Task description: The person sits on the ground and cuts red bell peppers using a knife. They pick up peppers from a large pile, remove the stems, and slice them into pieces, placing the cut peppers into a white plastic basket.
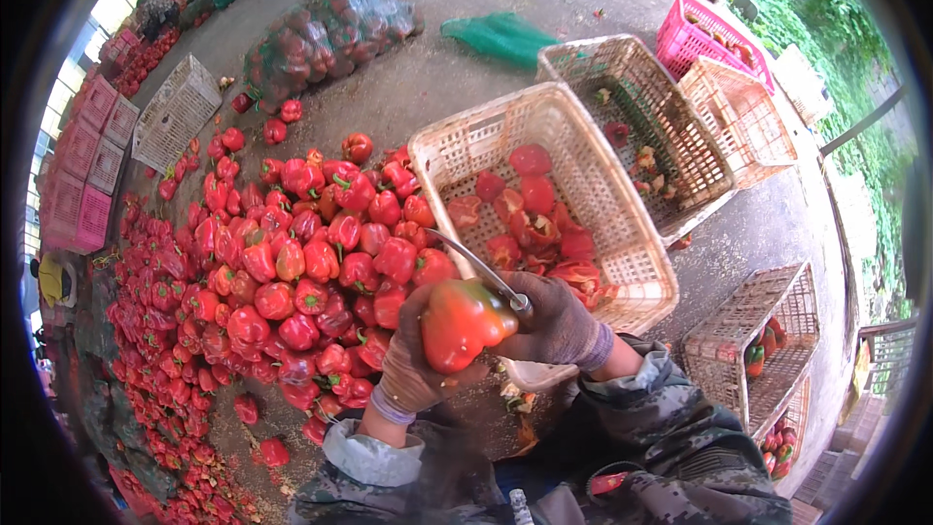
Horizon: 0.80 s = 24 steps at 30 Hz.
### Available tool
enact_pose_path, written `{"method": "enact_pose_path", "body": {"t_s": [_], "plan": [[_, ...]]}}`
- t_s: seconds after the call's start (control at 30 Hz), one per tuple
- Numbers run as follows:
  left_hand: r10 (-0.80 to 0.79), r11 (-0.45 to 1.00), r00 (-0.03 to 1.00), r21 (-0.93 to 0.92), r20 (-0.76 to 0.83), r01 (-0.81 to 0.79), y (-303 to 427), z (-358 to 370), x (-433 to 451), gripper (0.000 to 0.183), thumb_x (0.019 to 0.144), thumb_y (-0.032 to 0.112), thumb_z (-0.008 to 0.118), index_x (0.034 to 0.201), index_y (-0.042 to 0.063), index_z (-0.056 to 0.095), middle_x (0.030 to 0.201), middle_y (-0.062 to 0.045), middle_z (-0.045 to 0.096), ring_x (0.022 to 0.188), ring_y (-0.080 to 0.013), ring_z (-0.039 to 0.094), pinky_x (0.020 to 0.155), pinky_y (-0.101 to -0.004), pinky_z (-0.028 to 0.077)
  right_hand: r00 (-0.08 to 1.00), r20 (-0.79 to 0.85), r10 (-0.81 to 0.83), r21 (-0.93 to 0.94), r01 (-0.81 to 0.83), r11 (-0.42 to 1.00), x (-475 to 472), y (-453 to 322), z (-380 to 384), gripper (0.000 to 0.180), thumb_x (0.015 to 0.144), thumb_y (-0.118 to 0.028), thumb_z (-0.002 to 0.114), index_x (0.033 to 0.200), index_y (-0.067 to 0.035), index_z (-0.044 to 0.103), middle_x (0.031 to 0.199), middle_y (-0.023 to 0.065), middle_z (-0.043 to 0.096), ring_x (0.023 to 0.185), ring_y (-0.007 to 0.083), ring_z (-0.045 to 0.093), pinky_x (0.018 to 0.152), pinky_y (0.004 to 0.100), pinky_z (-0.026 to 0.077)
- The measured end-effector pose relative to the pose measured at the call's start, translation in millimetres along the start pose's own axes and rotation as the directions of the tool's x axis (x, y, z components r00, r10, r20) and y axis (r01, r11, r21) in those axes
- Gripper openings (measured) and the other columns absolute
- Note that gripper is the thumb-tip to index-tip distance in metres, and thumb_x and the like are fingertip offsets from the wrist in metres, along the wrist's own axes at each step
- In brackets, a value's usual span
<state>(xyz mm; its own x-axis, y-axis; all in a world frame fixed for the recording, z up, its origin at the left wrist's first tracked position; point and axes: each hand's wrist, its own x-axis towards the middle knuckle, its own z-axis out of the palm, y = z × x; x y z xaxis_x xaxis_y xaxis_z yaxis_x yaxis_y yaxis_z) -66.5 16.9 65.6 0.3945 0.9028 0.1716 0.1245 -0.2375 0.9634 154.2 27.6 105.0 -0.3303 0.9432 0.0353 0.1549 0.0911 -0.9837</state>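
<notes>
My left hand (415, 364), in a brown work glove, holds an orange-red bell pepper (459, 324) with a greenish top. My right hand (554, 317), gloved too, grips a knife (485, 266) with a curved blade pointing up and left; its fingers are at the pepper's right side. Just beyond the hands stands a dirty white plastic crate (612, 189) holding cut red pepper pieces (536, 193). A large heap of whole red bell peppers (321, 259) covers the floor to the left and reaches the crate's left side.
Behind the crate stands another white crate (656, 106) with scraps, beside a pink crate (678, 36). A mesh sack full of peppers (328, 40) and a green net (503, 36) lie farther back. A tipped crate (718, 343) is at right; pink crates (80, 175) are stacked far left.
</notes>
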Motion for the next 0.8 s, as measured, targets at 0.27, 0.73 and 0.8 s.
{"method": "enact_pose_path", "body": {"t_s": [0.27, 0.73, 0.8], "plan": [[-0.34, 0.215, 0.905, -0.915, 0.257, 0.341, -61, -20, 25, 0.08, 0.073, 0.043, 0.073, 0.133, 0.003, 0.039, 0.123, -0.018, 0.054, 0.108, -0.0339, 0.058, 0.091, -0.0447, 0.05, 0.849, -0.02, 0.529, 0.524, -0.441, 0.728, 36, 40, 14, 0.04, 0.084, -0.016, 0.07, 0.116, 0.003, 0.055, 0.09, 0.0056, 0.066, 0.076, 0.0084, 0.06, 0.068, 0.024, 0.052], [-0.369, -0.008, 0.871, -0.938, 0.325, 0.347, -51, 40, 80, 0.06, 0.083, 0.054, 0.057, 0.123, 0.009, 0.048, 0.1, -0.013, 0.062, 0.081, -0.03, 0.064, 0.058, -0.0337, 0.055, 0.779, -0.616, 0.119, 0.201, 0.009, 0.98, -67, 38, -12, 0.019, 0.083, -0.003, 0.064, 0.101, -0.004, 0.06, 0.079, -0.0012, 0.062, 0.073, 0.0084, 0.058, 0.062, 0.0276, 0.049], [-0.365, 0.212, 0.883, -0.896, 0.296, 0.389, -34, 51, 51, 0.064, 0.085, 0.053, 0.057, 0.127, 0.005, 0.046, 0.107, -0.014, 0.061, 0.078, -0.0269, 0.066, 0.058, -0.0318, 0.056, 0.757, -0.649, 0.07, -0.04, -0.126, 0.991, -93, 27, 9, 0.032, 0.082, -0.015, 0.072, 0.109, -0.005, 0.06, 0.092, 0.007, 0.066, 0.087, 0.0104, 0.06, 0.074, 0.0285, 0.051]]}}
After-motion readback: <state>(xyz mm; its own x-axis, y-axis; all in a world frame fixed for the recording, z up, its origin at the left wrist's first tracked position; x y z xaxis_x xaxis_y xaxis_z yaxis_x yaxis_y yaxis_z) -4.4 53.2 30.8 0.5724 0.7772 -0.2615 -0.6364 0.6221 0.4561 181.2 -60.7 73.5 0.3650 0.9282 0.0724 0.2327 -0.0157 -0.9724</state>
